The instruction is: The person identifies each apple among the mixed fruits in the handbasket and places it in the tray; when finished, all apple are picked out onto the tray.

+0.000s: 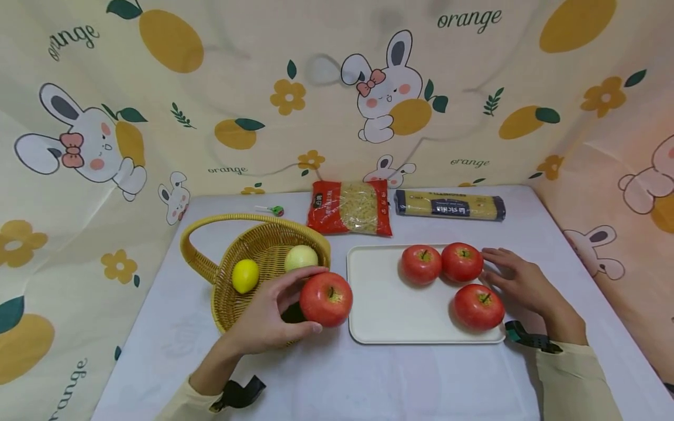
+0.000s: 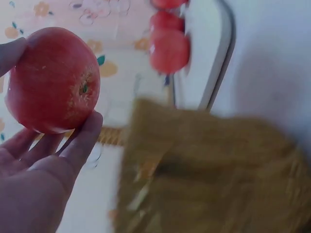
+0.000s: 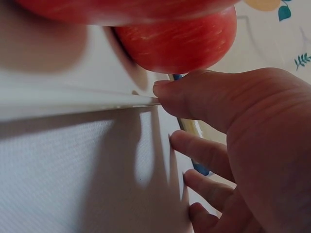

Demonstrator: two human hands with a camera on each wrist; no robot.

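In the head view, my left hand [image 1: 265, 321] grips a red apple [image 1: 326, 299], thumb on the near side and fingers on the far side. The apple is held over the right side of a wicker basket [image 1: 270, 263]. Inside the basket lie a lemon [image 1: 246, 276] and a pale round fruit [image 1: 301, 257], partly covered by my fingers. Three red apples [image 1: 421, 265] sit on the right part of a white tray [image 1: 389, 304]. At the tray's right edge is my right hand [image 1: 526, 283]; its thumb [image 3: 194, 94] touches the rim, with the other fingers spread below.
Behind the tray lie a red bag of pasta [image 1: 350, 207] and a long spaghetti pack [image 1: 450, 204]. A small green lollipop [image 1: 276, 210] lies behind the basket, whose tall handle [image 1: 197, 245] arches over it. Printed cloth walls enclose the table's back and sides.
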